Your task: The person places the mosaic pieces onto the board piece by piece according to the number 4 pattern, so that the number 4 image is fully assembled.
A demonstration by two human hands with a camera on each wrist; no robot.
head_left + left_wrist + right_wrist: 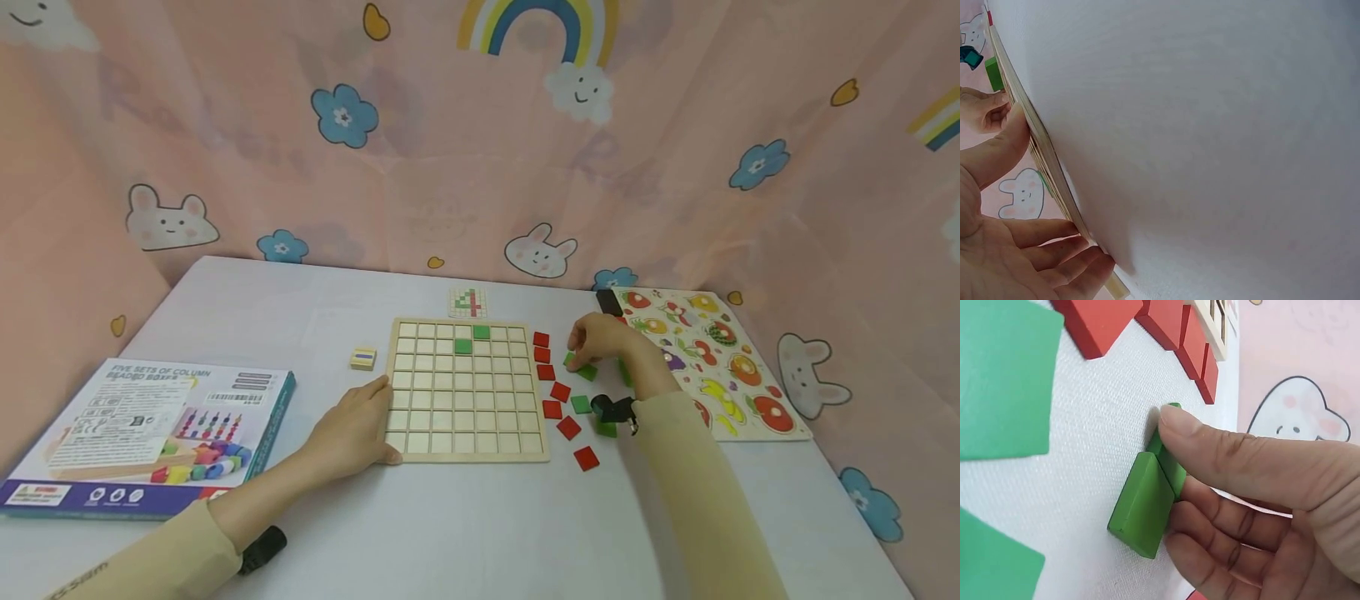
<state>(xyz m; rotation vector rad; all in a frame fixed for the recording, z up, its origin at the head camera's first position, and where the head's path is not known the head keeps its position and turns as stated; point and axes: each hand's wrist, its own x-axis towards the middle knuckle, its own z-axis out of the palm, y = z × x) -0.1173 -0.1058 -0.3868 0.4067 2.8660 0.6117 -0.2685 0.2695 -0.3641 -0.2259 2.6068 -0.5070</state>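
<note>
My left hand [351, 429] rests along the left edge of a wooden grid board [465, 400], its thumb near the front corner. In the left wrist view, the thumb and fingertips touch the board's side. Two green tiles, one [482, 332] in the far row and one [463, 346] in the row below, sit in the grid. Right of the board, my right hand [606, 340] pinches a green square tile [1173, 469] between thumb and fingers. Another green tile [1142, 509] lies against it. Several red tiles [552, 409] lie between the board and that hand.
A small pattern card [468, 302] lies behind the board. Left of the board is a small yellowish block [363, 358]. A boxed toy [150, 433] lies at the left. A fruit picture board [720, 367] lies at the right. Loose green tiles [581, 404] lie nearby.
</note>
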